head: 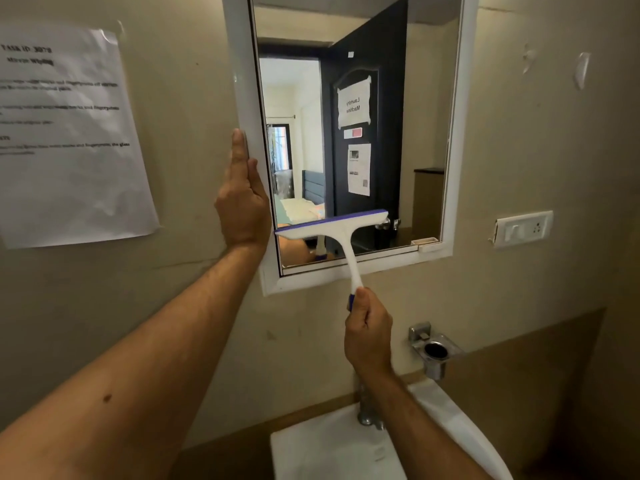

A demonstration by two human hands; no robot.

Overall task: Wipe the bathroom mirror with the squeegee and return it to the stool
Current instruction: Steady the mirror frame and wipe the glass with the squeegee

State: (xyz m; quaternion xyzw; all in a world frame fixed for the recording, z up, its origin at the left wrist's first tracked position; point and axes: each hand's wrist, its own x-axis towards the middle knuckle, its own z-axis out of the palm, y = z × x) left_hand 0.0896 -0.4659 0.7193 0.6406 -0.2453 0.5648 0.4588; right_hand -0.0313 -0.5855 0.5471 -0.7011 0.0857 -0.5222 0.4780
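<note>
A white-framed mirror (460, 98) hangs on the beige wall and reflects a dark door with papers on it. A white squeegee (341, 233) with a purple blade lies against the lower left part of the glass, blade nearly level. My right hand (369, 332) grips the bottom of its handle, below the mirror's lower frame. My left hand (244, 199) rests flat with straight fingers against the mirror's left frame edge. No stool is in view.
A white sink (332, 448) with a metal tap (367, 410) stands below the mirror. A metal holder (434, 351) juts from the wall right of my right hand. A switch plate (523, 228) is at right, a taped paper sheet (69, 133) at left.
</note>
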